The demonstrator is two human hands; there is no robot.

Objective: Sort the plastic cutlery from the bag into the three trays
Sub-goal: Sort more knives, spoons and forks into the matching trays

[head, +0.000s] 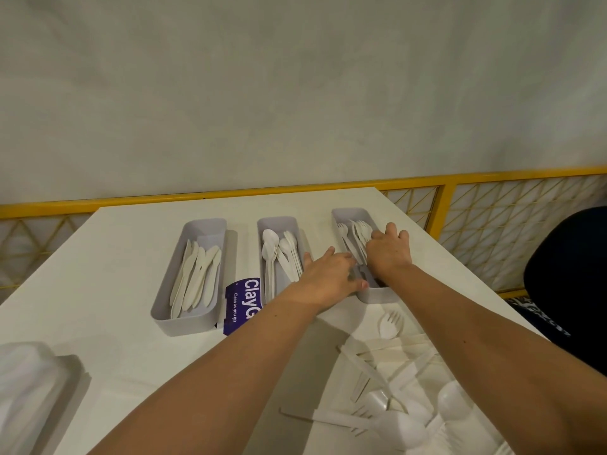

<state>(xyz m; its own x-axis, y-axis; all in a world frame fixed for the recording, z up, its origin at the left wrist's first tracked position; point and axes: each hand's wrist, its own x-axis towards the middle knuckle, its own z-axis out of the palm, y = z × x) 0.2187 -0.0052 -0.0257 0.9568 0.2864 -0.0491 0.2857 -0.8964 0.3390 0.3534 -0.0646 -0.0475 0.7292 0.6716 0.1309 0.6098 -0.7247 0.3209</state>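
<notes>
The forks (359, 234) are found under and just ahead of the right hand (389, 254), laid in the fork tray (377, 295). Their long axes run along the tray, away from the person, with the tines at the far end. The right hand is laid on them with fingers spread, nothing being clasped. The left hand (328, 274) is set just beside it at the tray's near end, fingers reaching over the side wall; whether anything is gripped there cannot be told, since the fingertips are hidden. The two hands are kept close together but apart.

Such pieces are judged to be very light, thin, stiff yet springy, and slick. The tines are likely to snap if bent, so a pinch at mid-handle is advised.

Behind the hands, under the right forearm, a loose pile (394, 372) of forks, spoons and knives is left unsorted; its pieces are crossed at all angles. No bag can be made out with certainty.

To the left of the left hand the spoon tray (277, 220) is seen, bowls at the far end, and further left the knife tray (184, 323), both parallel to the fork tray. A purple card (244, 303) is tucked between these two. Everything is carried on the white worktop (124, 257). Far to the left a blurred clear container (29, 382) is placed
</notes>
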